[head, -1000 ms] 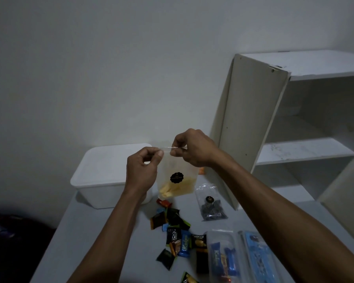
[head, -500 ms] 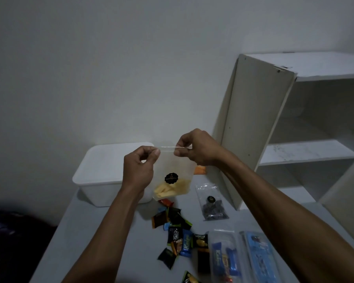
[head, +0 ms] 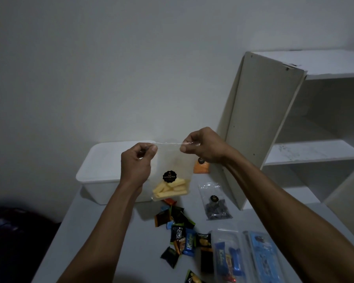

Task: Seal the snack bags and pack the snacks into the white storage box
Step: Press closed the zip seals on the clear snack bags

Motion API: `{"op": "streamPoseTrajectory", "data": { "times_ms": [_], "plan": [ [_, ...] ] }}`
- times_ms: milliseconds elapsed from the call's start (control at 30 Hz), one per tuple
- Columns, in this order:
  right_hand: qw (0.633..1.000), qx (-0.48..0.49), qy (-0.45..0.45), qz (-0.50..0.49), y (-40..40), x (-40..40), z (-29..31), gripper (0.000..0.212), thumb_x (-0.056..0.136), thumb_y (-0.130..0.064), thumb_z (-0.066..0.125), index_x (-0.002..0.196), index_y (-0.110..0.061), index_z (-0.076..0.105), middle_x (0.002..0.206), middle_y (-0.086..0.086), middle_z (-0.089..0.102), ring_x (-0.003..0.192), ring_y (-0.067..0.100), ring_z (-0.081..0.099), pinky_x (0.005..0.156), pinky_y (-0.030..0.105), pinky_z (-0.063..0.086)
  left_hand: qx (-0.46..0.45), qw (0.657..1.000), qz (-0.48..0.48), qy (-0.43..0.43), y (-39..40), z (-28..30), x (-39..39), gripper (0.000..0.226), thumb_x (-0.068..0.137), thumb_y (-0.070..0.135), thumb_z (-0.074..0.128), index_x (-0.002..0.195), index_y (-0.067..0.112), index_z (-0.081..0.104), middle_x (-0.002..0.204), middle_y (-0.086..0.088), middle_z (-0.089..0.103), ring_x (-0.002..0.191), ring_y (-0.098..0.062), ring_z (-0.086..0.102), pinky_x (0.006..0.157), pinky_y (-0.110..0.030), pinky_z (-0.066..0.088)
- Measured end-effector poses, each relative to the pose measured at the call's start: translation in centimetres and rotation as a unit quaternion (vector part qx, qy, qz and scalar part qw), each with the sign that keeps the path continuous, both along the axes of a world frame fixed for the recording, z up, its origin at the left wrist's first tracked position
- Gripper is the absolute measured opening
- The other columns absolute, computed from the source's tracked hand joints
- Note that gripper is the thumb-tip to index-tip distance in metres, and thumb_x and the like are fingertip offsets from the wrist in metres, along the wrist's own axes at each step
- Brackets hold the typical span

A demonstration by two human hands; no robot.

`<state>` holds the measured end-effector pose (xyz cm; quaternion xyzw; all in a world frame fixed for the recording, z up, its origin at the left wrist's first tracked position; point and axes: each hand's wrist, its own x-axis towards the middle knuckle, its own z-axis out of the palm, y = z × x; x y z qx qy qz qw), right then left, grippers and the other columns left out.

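Evidently to press its zip strip closed, the clear snack bag [head: 173, 178] of yellow sticks hangs mid-frame, top edge stretched taut between the left hand [head: 136, 163] and right hand [head: 202, 147], each pinching a corner, just before the lidded white storage box [head: 102, 168] at centre-left.

Grey table [head: 119, 246] bears white storage box [head: 102, 172], loose wrapped snacks [head: 180, 229], perhaps chocolates.

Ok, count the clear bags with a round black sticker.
3: one with yellow sticks held up by both hands, one with dark snacks lying on the table, one orange-filled behind the right wrist. Others may be hidden.
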<state>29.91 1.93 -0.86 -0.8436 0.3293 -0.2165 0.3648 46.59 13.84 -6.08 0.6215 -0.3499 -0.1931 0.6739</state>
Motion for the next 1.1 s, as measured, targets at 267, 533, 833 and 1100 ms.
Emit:
{"op": "streamPoseTrajectory", "data": {
  "times_ms": [267, 533, 833, 1100],
  "plan": [
    [0.994, 0.083, -0.067, -0.014, -0.8, 0.0, -1.0, 0.014, 0.081, -0.017, 0.08, 0.071, -0.016, 0.07, 0.079, -0.005, 0.072, 0.073, 0.003, 0.063, 0.068, 0.019, 0.05, -0.003, 1.0, 0.005, 0.022, -0.1, -0.4, 0.9, 0.01, 0.087, 0.013, 0.071, 0.079, 0.019, 0.071, 0.08, 0.004, 0.068, 0.077, -0.007, 0.06, 0.074, -0.018, 0.051],
    [0.988, 0.127, -0.081, -0.035, -1.4, -0.1, -1.6, 0.014, 0.079, -0.022, 0.081, 0.076, -0.011, 0.073, 0.09, 0.012, 0.075, 0.075, 0.022, 0.059, 0.067, 0.038, 0.046, -0.006, 0.999, 0.003, 0.039, -0.4, -0.5, 1.6, 0.011, 0.087, 0.011, 0.071, 0.078, 0.018, 0.07, 0.078, 0.004, 0.067, 0.075, -0.005, 0.06, 0.074, -0.016, 0.05],
    [0.98, 0.145, -0.116, -0.071, -1.2, -0.4, -1.7, 0.014, 0.075, -0.026, 0.084, 0.076, -0.014, 0.076, 0.078, 0.008, 0.074, 0.07, 0.017, 0.059, 0.066, 0.038, 0.048, 0.016, 0.999, -0.001, 0.052, -0.6, -0.4, 1.8, 0.007, 0.087, 0.016, 0.071, 0.081, 0.019, 0.07, 0.081, 0.004, 0.067, 0.076, -0.006, 0.06, 0.067, -0.016, 0.044],
    [0.986, 0.137, -0.094, -0.014, -1.0, -0.1, -1.4, 0.012, 0.081, -0.025, 0.079, 0.08, -0.014, 0.074, 0.082, 0.002, 0.074, 0.073, 0.006, 0.066, 0.063, 0.022, 0.051, 0.024, 0.998, -0.015, 0.063, -0.7, -0.3, 1.4, 0.007, 0.087, 0.016, 0.07, 0.08, 0.018, 0.07, 0.08, 0.002, 0.067, 0.073, -0.007, 0.06, 0.069, -0.021, 0.045]
  ]
}}
